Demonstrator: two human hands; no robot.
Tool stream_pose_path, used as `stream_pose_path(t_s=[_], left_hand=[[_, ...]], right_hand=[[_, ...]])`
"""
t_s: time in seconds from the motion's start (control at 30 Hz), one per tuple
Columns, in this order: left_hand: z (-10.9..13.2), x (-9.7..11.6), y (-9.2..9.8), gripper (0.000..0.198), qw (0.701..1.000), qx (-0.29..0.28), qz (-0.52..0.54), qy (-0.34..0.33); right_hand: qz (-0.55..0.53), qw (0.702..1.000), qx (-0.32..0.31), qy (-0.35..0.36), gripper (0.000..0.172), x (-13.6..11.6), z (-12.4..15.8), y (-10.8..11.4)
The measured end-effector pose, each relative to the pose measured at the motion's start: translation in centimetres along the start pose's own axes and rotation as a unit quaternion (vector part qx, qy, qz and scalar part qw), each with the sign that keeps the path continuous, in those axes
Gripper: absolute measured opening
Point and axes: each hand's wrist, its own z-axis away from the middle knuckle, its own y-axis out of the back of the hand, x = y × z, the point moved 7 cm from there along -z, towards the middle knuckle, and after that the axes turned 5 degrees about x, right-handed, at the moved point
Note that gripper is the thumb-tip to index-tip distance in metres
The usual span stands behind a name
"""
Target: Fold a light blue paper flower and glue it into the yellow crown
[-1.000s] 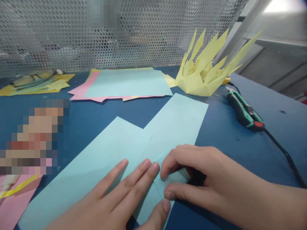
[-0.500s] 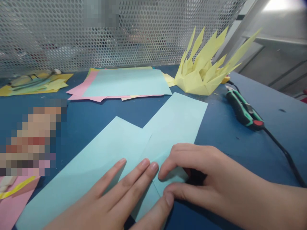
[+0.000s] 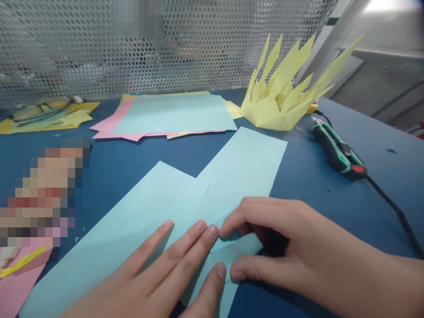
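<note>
A light blue sheet of paper point(image 3: 142, 207), with a folded, creased part near its lower right, lies slanted on the table in front of me. My left hand point(image 3: 172, 260) rests flat on it, fingers stretched out and spread, thumb near the crease. At the lower right fold, my right hand point(image 3: 271, 238) has its fingers curled around a small flap of the paper. Its index fingertip lies beside my left fingertips, and its thumb touches the paper lower down. The far side of the flap is hidden under the right hand.
A spiky yellow folded-paper piece point(image 3: 274, 106) stands at the back right. Right of it lies a green-and-black corded tool point(image 3: 339, 150). Stacked coloured paper point(image 3: 175, 115) lies behind, below a perforated metal panel point(image 3: 205, 57). Pink paper point(image 3: 26, 282) and a blurred-out patch are left.
My right thumb has drawn apart from the left thumb, and the right fingers have opened slightly around the flap. My left thumb has shifted up and left. The sheet stays in place.
</note>
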Motion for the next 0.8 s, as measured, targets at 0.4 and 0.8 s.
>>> stream_pose_path(t_s=[0.4, 0.8], left_hand=[[-0.61, -0.28, 0.53, 0.034, 0.999, 0.042, -0.022, 0.02], [-0.56, -0.15, 0.05, 0.042, 0.999, 0.03, -0.006, 0.025]], right_hand=[[0.041, 0.998, 0.03, -0.03, 0.016, 0.7, -0.03, 0.51], [0.095, 0.995, 0.034, 0.01, 0.014, 0.52, 0.33, 0.47]])
